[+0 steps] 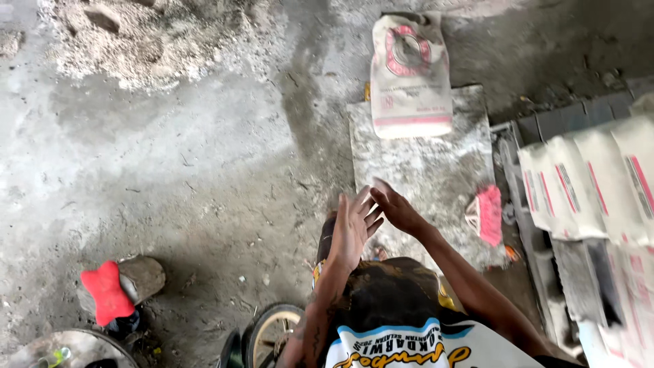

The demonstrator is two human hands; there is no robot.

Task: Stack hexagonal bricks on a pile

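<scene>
My left hand (353, 228) and my right hand (398, 208) are raised in front of my chest, close together, fingers spread and nearly touching. Neither holds anything. They hover over the near end of a dusty grey slab (436, 170) lying on the concrete floor. A pink-and-white cement sack (410, 75) stands at the slab's far end. A pink brush (487, 215) lies on the slab's right edge, to the right of my right hand.
A sand heap (150, 37) fills the far left. White sacks (593, 184) are stacked at the right. A red bone-shaped object (105, 292) rests by a stone (143, 276) at lower left. A small wheel (269, 334) stands near my legs. A round pan (65, 349) is at the bottom left.
</scene>
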